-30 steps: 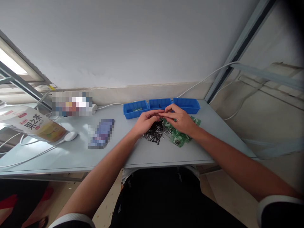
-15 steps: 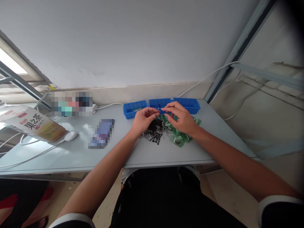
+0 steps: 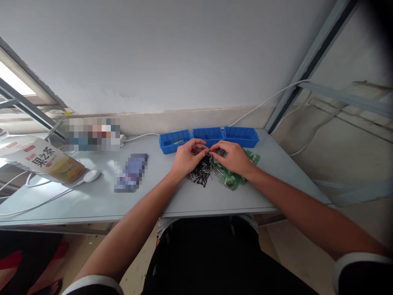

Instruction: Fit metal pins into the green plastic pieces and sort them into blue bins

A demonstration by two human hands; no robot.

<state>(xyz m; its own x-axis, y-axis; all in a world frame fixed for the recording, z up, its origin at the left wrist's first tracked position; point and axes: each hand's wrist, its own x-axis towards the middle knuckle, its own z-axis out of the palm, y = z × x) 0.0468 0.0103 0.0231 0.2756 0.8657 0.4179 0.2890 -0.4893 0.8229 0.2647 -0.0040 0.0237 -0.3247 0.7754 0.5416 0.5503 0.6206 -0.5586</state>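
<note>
Spreading just right of the frame's center, a heap of small black and silver screws (image 3: 202, 174) lies on the grey table (image 3: 273, 159), its right side running up to green packets (image 3: 231, 181). Over its upper part, the left hand (image 3: 186, 159) and right hand (image 3: 235, 157) meet at the fingertips, fingers curled and thumbs drawn in with only small gaps. I cannot tell whether something small is pinched there.

Below the heap, a strip of tabletop shows between both forearms, down to the front edge crossing the lower half of the frame. Right of the packets, more surface reaches the slanting right edge; to the left, room lies between the left forearm and a blurred flat blue item (image 3: 133, 172).

Just above the hands stand three blue bins in a row. The left bin (image 3: 167, 149) holds a little green material, the middle bin (image 3: 198, 132) a small dark piece; the right bin (image 3: 245, 143) shows its inner walls. Farther out, at the frame's left, a labelled bottle (image 3: 46, 159) leans beside a rounded white device (image 3: 91, 176).
</note>
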